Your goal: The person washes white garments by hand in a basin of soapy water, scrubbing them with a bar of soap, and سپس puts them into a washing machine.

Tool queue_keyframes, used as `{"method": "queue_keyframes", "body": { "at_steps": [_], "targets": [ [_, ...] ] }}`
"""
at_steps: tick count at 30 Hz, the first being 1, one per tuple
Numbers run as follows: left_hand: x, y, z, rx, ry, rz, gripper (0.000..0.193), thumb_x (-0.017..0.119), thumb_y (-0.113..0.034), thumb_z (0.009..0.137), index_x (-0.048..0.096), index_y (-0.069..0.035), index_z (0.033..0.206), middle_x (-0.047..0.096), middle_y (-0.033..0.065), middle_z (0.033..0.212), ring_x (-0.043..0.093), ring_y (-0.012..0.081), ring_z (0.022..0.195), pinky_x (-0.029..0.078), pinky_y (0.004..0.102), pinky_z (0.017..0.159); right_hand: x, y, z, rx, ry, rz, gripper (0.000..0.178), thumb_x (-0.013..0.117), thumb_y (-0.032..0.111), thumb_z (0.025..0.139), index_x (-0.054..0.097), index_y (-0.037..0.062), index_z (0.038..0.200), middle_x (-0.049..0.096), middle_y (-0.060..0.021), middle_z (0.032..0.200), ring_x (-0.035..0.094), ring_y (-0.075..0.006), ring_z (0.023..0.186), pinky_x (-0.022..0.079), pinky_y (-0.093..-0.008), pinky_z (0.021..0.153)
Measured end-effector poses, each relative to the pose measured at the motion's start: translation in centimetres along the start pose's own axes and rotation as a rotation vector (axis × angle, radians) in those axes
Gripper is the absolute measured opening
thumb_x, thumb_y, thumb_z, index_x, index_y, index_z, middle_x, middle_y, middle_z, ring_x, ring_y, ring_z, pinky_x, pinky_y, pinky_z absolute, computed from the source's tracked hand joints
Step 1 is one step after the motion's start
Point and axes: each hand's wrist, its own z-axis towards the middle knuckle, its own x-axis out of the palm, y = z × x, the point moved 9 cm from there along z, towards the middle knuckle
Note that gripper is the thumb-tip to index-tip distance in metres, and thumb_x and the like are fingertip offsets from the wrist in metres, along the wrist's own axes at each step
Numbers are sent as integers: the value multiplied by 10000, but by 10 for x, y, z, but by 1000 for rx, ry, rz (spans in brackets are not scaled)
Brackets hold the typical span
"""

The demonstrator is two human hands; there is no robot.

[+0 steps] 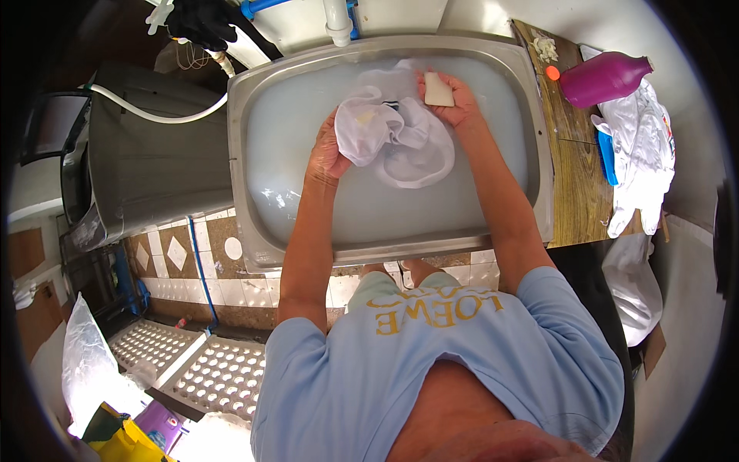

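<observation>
Over a metal sink of cloudy water, my left hand grips the left side of a wet white garment. Part of the cloth is bunched above the water and part of it spreads in the water toward the right. A small dark label or trim shows near its middle. My right hand holds a pale, flat bar of soap by its edge, to the right of the cloth. The cloth hides some of my left fingers.
On the wooden counter at the right lie a purple bottle, an orange cap, a blue brush-like item and white clothing. A white pipe comes down behind the sink. A dark grey machine stands at the left.
</observation>
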Motion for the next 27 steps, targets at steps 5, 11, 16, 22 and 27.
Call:
{"method": "queue_keyframes", "body": {
  "at_steps": [5, 11, 16, 22, 27],
  "targets": [
    [-14, 14, 10, -64, -9, -96, 460, 666, -246, 869, 521, -17, 1241, 610, 105, 1181, 608, 238, 1073, 537, 394, 904, -5, -8, 23, 33, -3, -145, 318, 482, 87, 916, 484, -30, 1212, 561, -223, 1183, 590, -319, 1026, 522, -401, 876],
    [-7, 25, 7, -90, -120, -210, 393, 506, -254, 953, 486, -41, 1282, 562, 97, 1257, 557, 232, 1145, 461, 418, 991, 120, -58, -42, -258, 245, -873, 305, 549, 175, 903, 550, 43, 1178, 594, -144, 1119, 599, -266, 968, 492, -371, 872],
    [41, 15, -7, 17, 245, -624, 443, 357, -361, 999, 428, -100, 1350, 462, 75, 1378, 474, 246, 1240, 403, 421, 1037, 184, -120, -109, -1328, 509, -1956, 308, 560, 331, 907, 588, 115, 1124, 595, -138, 1058, 588, -302, 917, 462, -433, 840],
    [49, 23, -4, -116, 110, -557, 539, 206, -520, 995, 416, -175, 1351, 433, 52, 1378, 394, 256, 1309, 351, 444, 1071, 131, -70, -40, -620, -182, -1784, 332, 537, 393, 897, 601, 158, 1123, 575, -107, 1159, 530, -296, 1109, 383, -453, 969],
    [50, 3, -13, 125, 531, -551, 469, 268, -422, 1008, 421, -130, 1340, 441, 59, 1373, 406, 246, 1291, 336, 409, 1083, 179, -144, -111, -1082, 568, -1849, 318, 572, 378, 864, 624, 145, 1074, 586, -103, 1144, 560, -314, 1009, 437, -449, 878]
  ]
}}
